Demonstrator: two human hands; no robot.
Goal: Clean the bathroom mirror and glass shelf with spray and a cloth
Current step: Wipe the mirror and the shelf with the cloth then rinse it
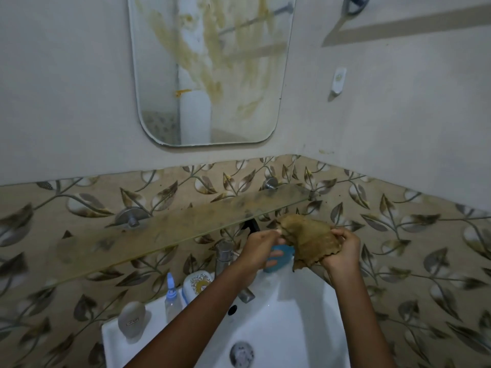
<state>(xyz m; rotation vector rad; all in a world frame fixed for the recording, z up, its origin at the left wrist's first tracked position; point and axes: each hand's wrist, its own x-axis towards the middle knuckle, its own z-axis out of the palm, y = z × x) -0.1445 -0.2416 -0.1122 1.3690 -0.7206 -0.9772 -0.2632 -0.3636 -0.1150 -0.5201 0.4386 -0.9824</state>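
Mirror point(210, 70): on the wall, above the glass shelf point(170, 229). Shelf: above and behind the sink point(300, 312). Tap point(225, 257): at the sink's back edge, under the shelf. Small spray bottle point(171, 297), soap dish point(196, 284): on the sink's left rim. Cloth point(310, 241): over the sink, below the shelf's right end.

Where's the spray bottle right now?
In the head view, the blue spray bottle is in the left hand, over the sink's back edge, just right of the tap and beside the brown cloth.
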